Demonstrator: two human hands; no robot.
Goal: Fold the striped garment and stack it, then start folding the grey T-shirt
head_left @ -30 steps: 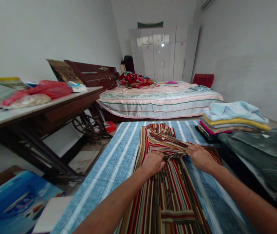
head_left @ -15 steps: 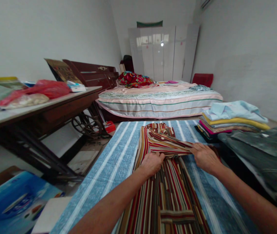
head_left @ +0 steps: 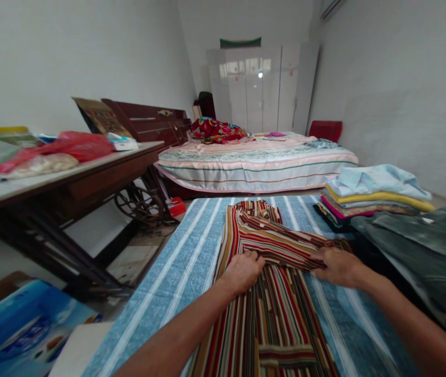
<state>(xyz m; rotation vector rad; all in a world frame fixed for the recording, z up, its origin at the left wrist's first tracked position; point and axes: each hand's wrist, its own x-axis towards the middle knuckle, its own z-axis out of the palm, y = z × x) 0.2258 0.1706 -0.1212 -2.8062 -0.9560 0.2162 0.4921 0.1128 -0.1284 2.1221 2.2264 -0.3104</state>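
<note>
A striped long-sleeved shirt [head_left: 281, 309] in red, brown, cream and black lies lengthwise on a blue cloth with white stripes [head_left: 179, 262]. Its collar end points away from me, and one sleeve [head_left: 285, 242] runs across the body to the right. My left hand [head_left: 244, 269] is closed at the sleeve's lower edge, fingers curled on the fabric over the shirt's body. Farther along, my right hand [head_left: 336, 266] grips the sleeve's lower edge between thumb and fingers, near the cuff end. The fingertips of both hands are partly hidden.
Folded clothes [head_left: 372, 196] are stacked at the right, with dark green garments [head_left: 435, 256] nearer me. A bed [head_left: 254, 167] stands beyond the cloth. On the left are a sewing-machine table [head_left: 100, 162] holding plastic bags and a blue printed package [head_left: 30, 330] below it.
My right hand has drawn the sleeve down toward me, and the sleeve now lies flatter and wider. My left hand has shifted only slightly, staying at the sleeve's lower edge.
</note>
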